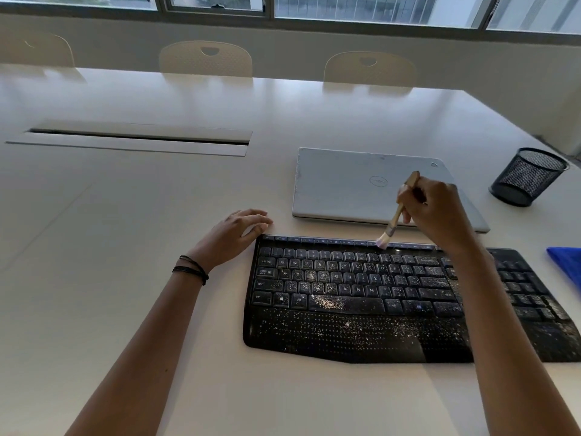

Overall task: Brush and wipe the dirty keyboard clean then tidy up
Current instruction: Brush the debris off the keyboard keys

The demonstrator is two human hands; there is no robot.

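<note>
- Step in hand: brushing. The right hand (437, 212) holds the brush (396, 214), fingers clamped round the wooden handle. The bristle tip meets the far edge of the keyboard (361, 297), at the top strip of small buttons, right of centre.
- Left hand (237, 234): lies palm down on the desk (141, 231) at the keyboard's far-left corner, fingers relaxed and holding nothing. Whether the fingertips touch the corner cannot be told.
- Position and axis of the keyboard: it lies flat on the desk, in front of the person and somewhat to the right. The long axis runs left to right, dipping slightly at the right end. The palm rest faces the person and the top row points away, toward the closed laptop (352, 184) just beyond it.
- Axis of the brush: tilted, with the bristles down and to the left and the handle end up and to the right.
- Progress, judged: early. Pale specks cover most keys, the space bar and the palm rest.
- Next move, judged: light strokes row by row that flick the specks out of the gaps between keys. Wiping comes after that, probably with the blue cloth (566, 265) at the right edge.
- Also present: a mesh cup (528, 176), far right.
</note>
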